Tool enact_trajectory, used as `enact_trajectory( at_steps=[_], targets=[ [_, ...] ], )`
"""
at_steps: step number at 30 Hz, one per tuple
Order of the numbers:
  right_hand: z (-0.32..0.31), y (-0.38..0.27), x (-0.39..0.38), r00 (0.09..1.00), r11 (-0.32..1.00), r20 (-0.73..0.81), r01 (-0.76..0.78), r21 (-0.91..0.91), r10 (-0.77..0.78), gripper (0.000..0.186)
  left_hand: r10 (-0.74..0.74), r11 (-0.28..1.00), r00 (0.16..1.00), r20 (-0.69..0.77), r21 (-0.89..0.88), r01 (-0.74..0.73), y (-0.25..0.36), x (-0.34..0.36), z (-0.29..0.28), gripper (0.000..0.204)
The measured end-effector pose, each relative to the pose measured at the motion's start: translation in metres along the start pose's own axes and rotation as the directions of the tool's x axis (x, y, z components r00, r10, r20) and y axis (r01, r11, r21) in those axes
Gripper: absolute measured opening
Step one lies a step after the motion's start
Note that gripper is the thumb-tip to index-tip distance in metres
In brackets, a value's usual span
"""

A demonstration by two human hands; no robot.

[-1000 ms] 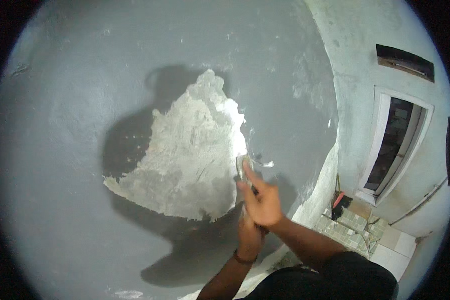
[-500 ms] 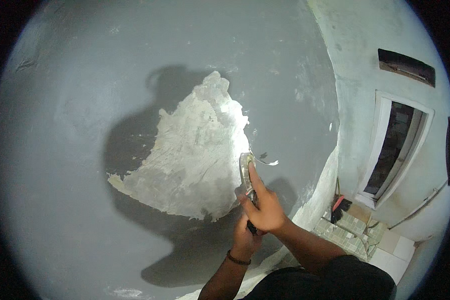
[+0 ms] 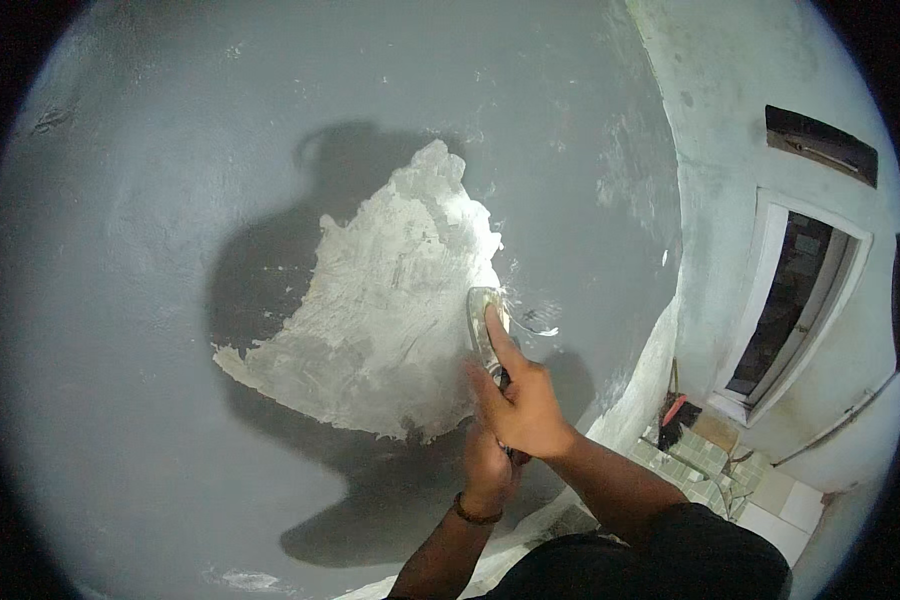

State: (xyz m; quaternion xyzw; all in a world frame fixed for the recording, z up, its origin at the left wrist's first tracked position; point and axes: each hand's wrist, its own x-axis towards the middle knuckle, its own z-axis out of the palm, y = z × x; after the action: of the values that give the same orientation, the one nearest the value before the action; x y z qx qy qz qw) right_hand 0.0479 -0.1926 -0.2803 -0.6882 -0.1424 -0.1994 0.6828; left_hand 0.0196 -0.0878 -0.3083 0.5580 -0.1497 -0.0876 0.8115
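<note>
A scraper (image 3: pixel 480 325) with a metal blade and dark handle is pressed to the grey wall (image 3: pixel 140 320). Its blade lies at the right edge of a bare, pale plaster patch (image 3: pixel 380 310) where the grey paint is gone. My right hand (image 3: pixel 535 405) is closed around the scraper, index finger stretched along the blade. Just below it, my left hand (image 3: pixel 488 465), with a dark bracelet (image 3: pixel 477 515) at the wrist, is closed round the lower end of the handle, its fingers partly hidden. A thin curl of loosened paint (image 3: pixel 545 331) shows right of the blade.
To the right, a pale wall (image 3: pixel 720 150) holds a white-framed window (image 3: pixel 760 300) and a dark vent opening (image 3: pixel 822 147). A broom (image 3: pixel 677 420) with black bristles leans low by the corner, over a tiled floor (image 3: pixel 705 465). My shadow falls across the patch's surroundings.
The scraper and both hands have moved slightly up and to the left along the patch's right edge. Both hands keep their grip.
</note>
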Motion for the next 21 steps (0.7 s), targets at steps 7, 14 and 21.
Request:
enact_trajectory(
  at_steps=[7,14,21],
  targets=[
    [0.004,0.009,0.002,0.974,0.979,-0.100,0.198,-0.048,-0.202,0.076,0.252,0.662,0.967,-0.021,0.733,-0.157,0.003,-0.008,0.007,0.039],
    [-0.003,-0.005,-0.001,0.999,1.000,-0.037,0.007,-0.027,-0.008,0.073,-0.137,0.991,0.962,-0.237,-0.029,0.134,-0.002,-0.004,0.006,0.039],
    [0.000,-0.001,0.002,0.989,0.994,-0.104,0.102,-0.049,-0.107,0.072,-0.127,0.988,0.950,-0.284,0.050,0.147,0.001,-0.004,0.012,0.039]
  ],
)
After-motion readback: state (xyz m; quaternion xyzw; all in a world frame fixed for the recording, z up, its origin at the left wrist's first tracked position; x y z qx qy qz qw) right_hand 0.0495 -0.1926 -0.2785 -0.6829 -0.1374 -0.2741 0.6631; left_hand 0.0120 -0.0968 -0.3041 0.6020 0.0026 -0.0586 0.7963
